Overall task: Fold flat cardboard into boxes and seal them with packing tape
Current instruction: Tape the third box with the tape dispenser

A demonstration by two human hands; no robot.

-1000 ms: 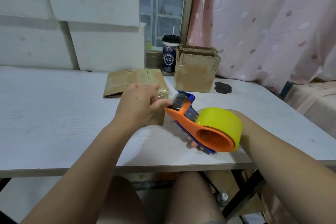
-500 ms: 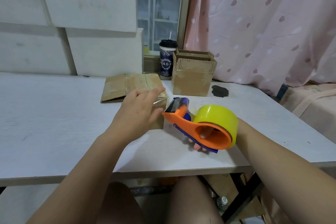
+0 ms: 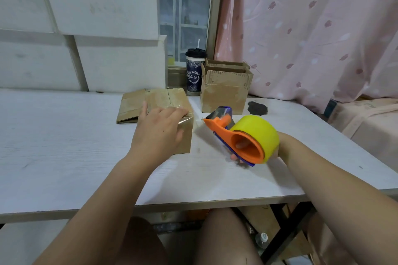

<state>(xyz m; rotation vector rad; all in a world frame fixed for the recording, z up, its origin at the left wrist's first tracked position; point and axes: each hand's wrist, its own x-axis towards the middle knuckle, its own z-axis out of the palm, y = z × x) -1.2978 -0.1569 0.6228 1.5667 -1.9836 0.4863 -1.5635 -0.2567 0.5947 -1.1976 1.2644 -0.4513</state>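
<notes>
My flat left hand pressed tape onto the box, best rubbed firmly; my right hand gripped the dispenser alongside.

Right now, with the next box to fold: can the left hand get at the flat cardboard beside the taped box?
Probably yes. The left hand rests open on the taped box, holding nothing; the flat cardboard lies beside it with nothing on top. The right hand holds the tape dispenser clear of it.
</notes>
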